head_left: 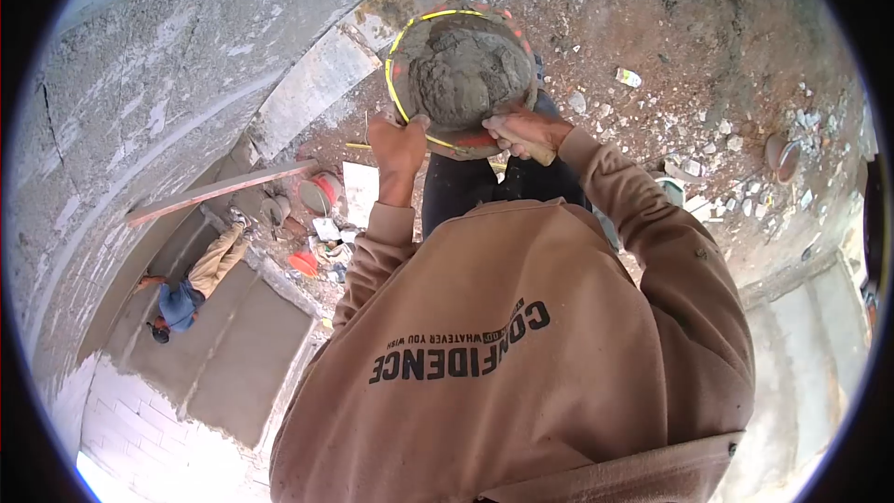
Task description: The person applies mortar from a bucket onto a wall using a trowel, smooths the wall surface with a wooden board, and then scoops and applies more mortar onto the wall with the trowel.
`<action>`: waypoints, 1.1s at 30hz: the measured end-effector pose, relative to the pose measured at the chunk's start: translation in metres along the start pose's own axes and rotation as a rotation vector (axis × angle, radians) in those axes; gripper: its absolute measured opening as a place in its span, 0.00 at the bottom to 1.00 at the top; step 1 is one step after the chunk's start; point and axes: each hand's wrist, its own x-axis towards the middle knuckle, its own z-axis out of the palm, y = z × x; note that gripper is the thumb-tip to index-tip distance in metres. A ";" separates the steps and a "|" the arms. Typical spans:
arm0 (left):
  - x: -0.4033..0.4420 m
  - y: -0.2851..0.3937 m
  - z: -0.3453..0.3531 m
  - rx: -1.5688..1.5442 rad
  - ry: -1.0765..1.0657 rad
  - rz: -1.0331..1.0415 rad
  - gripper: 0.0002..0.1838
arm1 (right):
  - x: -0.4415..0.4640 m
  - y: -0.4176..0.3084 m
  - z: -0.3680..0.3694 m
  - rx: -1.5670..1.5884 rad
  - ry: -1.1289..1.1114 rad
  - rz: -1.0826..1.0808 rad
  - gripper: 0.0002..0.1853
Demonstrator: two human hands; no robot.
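A round pan (395, 84) with a yellow and reddish rim is held in front of my body, with a heap of wet grey mortar (466, 74) in it. My left hand (399, 144) is closed on the near left part of the rim, thumb on top. At the near right edge, my right hand (529, 127) is wrapped around a wooden handle (537, 151), probably a trowel's. The tool's blade cannot be made out against the mortar. Fingers of this hand lie against or very close to the pan's rim.
A rough grey wall (186, 65) rises on the left. A wooden plank (223, 192) slants near a red-rimmed bucket (321, 192). Another person (191, 293) is beside fresh plaster at lower left. Rubble (722, 135) and a small can (629, 77) litter the dirt ground.
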 end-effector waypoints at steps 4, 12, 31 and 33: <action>0.028 0.001 0.001 -0.077 -0.034 0.032 0.10 | -0.026 -0.015 -0.007 0.086 -0.065 0.000 0.16; 0.082 0.027 -0.002 -0.156 -0.139 -0.006 0.16 | -0.009 -0.017 -0.005 0.401 0.068 -0.347 0.11; 0.292 -0.046 -0.145 0.087 -0.259 0.138 0.17 | 0.068 -0.179 0.002 1.182 1.383 -1.757 0.10; 0.302 -0.053 -0.160 0.147 -0.205 0.135 0.15 | 0.105 -0.210 -0.019 1.196 1.570 -1.630 0.11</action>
